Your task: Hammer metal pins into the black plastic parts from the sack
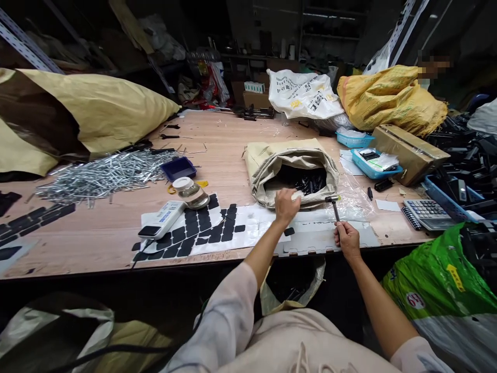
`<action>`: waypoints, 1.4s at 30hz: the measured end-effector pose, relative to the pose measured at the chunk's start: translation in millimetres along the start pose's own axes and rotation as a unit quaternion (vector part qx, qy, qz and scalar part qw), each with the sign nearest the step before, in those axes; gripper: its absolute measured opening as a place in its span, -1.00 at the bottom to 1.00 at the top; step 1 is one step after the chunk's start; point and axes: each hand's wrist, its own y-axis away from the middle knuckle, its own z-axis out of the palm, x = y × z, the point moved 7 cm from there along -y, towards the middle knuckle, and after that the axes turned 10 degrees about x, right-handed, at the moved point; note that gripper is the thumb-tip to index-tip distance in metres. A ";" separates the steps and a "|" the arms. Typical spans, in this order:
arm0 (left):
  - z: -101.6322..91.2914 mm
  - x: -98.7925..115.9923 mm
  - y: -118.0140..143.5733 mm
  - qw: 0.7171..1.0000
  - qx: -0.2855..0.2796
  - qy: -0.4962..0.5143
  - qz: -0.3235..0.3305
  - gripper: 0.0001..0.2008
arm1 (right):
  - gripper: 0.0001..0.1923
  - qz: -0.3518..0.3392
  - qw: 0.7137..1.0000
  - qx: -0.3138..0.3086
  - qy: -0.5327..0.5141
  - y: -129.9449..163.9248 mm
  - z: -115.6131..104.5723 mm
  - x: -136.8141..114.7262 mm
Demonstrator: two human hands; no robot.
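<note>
My right hand (348,239) is wrapped round the thin dark handle of a small hammer (335,207), held upright with its head at the top. The head is dark with a yellowish end. My left hand (286,206) is at the front rim of a beige sack (267,155) that lies on its side, mouth toward me. Its fingers are blurred and partly hidden, so I cannot make out whether they hold anything. Shiny black parts (310,181) fill the sack's mouth. Beneath both hands runs a pale grey board (322,241) along the table's front edge.
Left of my hands are sheets of black pads (194,223), a white device (165,220), a jar (191,192), a blue tray (178,169) and piled metal rods (108,173). To the right are a calculator (429,213), blue baskets (375,165), a cardboard box (409,153) and a green sack (435,274).
</note>
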 end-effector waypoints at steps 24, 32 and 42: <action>14.2 -11.0 47.8 0.985 -0.125 0.082 0.091 -0.87 | -0.60 0.010 1.000 0.015 -0.003 -1.3 -3.7 -4.1; 37.0 -22.5 56.4 0.984 -0.141 0.063 0.089 -0.81 | -0.55 -0.033 0.998 -0.003 0.059 2.3 -2.2 -8.9; 38.3 -25.4 53.0 0.986 -0.153 0.059 0.036 -0.79 | -0.69 -0.290 0.924 -0.019 0.249 14.7 -2.1 -42.9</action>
